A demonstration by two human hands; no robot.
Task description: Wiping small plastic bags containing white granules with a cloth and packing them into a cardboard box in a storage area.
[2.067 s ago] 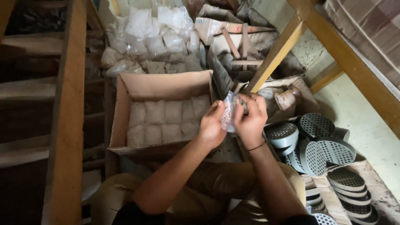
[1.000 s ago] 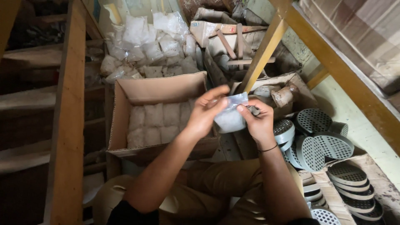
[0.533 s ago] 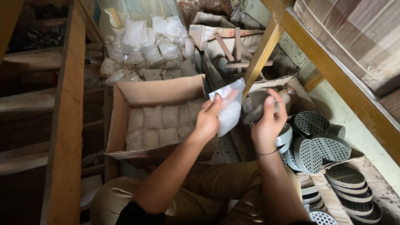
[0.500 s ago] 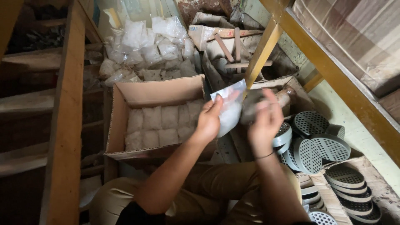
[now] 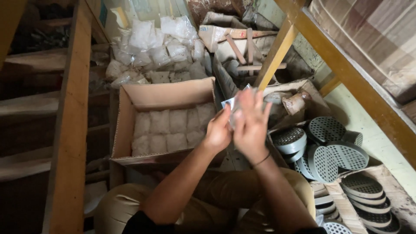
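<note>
Left hand (image 5: pixel 218 133) pinches a small clear plastic packet (image 5: pixel 232 106); right hand (image 5: pixel 250 123), fingers spread, presses it. The brown cardboard box (image 5: pixel 167 96) already holds two rows of packets.

The floor (image 5: pixel 368 125), pale at right of frame, carries an open box (image 5: pixel 164 93) of white packets at centre, loose bags (image 5: pixel 151 47) at upper left, and grey perforated discs (image 5: pixel 333 151) at lower right.
</note>
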